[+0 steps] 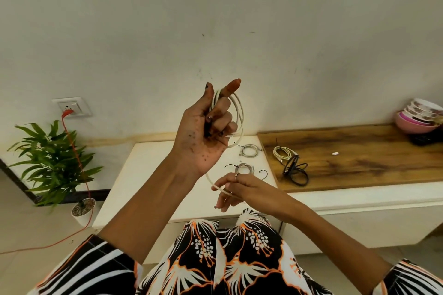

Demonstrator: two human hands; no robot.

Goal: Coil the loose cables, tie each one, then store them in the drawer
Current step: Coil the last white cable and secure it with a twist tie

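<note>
Hands mid-coil: my left hand (206, 132) grips the white cable (239, 112) loops aloft, my right hand (239, 189) pinches its tail. Three tied coils (244, 168) and a black cable (296, 171) wait on the counter (359, 151); I see no drawer.

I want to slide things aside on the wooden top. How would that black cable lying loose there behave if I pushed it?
The black cable would probably flop and deform instead of sliding as one piece, since its loops sprawl unevenly and no tie is visible on it. It looks thin, so likely light. Its loops may snag the tied white coil lying right beside it.
</note>
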